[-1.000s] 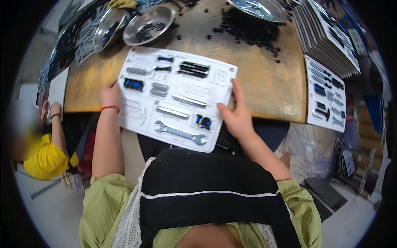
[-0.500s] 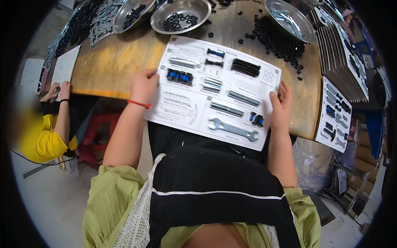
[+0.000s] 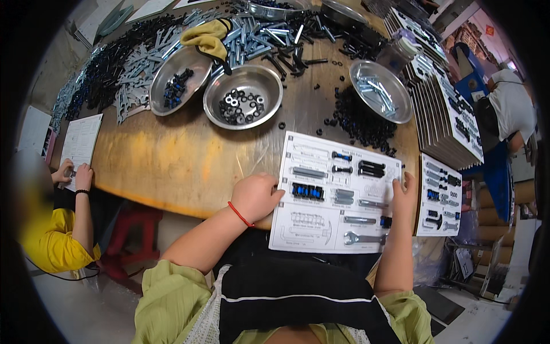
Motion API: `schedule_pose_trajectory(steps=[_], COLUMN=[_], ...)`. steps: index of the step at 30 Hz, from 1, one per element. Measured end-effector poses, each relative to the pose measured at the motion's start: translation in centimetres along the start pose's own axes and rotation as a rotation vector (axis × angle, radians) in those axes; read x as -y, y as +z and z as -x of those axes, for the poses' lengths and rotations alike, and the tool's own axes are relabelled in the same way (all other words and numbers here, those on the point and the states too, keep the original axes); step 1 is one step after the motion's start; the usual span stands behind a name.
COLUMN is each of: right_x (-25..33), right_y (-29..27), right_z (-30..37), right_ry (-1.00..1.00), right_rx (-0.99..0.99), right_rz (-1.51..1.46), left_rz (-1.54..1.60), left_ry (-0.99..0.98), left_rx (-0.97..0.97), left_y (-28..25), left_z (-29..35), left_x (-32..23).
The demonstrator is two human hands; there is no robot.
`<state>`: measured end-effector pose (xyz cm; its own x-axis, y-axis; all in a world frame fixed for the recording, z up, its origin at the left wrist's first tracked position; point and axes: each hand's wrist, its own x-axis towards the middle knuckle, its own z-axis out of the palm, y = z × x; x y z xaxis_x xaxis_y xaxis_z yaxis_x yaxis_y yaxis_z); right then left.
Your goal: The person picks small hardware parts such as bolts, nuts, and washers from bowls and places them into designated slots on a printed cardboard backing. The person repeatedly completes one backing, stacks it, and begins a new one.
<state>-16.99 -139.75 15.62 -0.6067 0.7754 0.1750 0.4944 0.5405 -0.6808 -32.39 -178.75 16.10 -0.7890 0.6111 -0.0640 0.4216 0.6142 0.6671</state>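
A white card (image 3: 303,223) printed with outlines and text carries bolts, metal sleeves, black-and-blue fasteners and a silver open-end wrench (image 3: 365,238). It lies over the table's near edge, in front of my body. My left hand (image 3: 258,198) grips its left edge, thumb on top and the other fingers mostly hidden. At the opposite edge my right hand (image 3: 404,195) is closed round the side, fingers bent. Another similar card (image 3: 438,198) stands just right of that hand, against a stack of loaded cards (image 3: 438,97).
Metal bowls hold black nuts and washers (image 3: 243,97), blue-tipped bolts (image 3: 179,89) and silver pins (image 3: 381,92). Black nuts (image 3: 358,123) are heaped beyond the card. Loose wrenches, sleeves and a yellow glove (image 3: 207,37) lie farther back. A co-worker in yellow (image 3: 63,229) handles something at left.
The card and both hands have shifted to the right over the table, and the card is turned less askew. My view has lifted, showing more of the table's far side.
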Motion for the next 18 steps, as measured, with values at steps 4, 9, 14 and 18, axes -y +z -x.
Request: schedule_pose_trajectory(steps=[4, 9, 14, 18], right_x=[9.0, 20.0, 27.5, 34.3], right_y=[2.2, 10.9, 21.7, 30.9], right_z=[-1.3, -5.0, -10.6, -13.9], right_ry=[-0.261, -0.799, -1.036, -1.155], right_rx=[0.053, 0.335, 0.375, 0.433], right_rz=[0.05, 0.198, 0.358, 0.435], left_rz=[-0.072, 0.044, 0.267, 0.374], left_ry=[0.019, 0.162, 0.391, 0.367], left_rx=[0.085, -0.206, -0.321, -0.318], left_y=[-2.2, -0.1, 0.0, -0.3], left_z=[-3.9, -8.0, -9.3, -9.1], left_x=[-1.0, 0.0, 2.3, 3.3])
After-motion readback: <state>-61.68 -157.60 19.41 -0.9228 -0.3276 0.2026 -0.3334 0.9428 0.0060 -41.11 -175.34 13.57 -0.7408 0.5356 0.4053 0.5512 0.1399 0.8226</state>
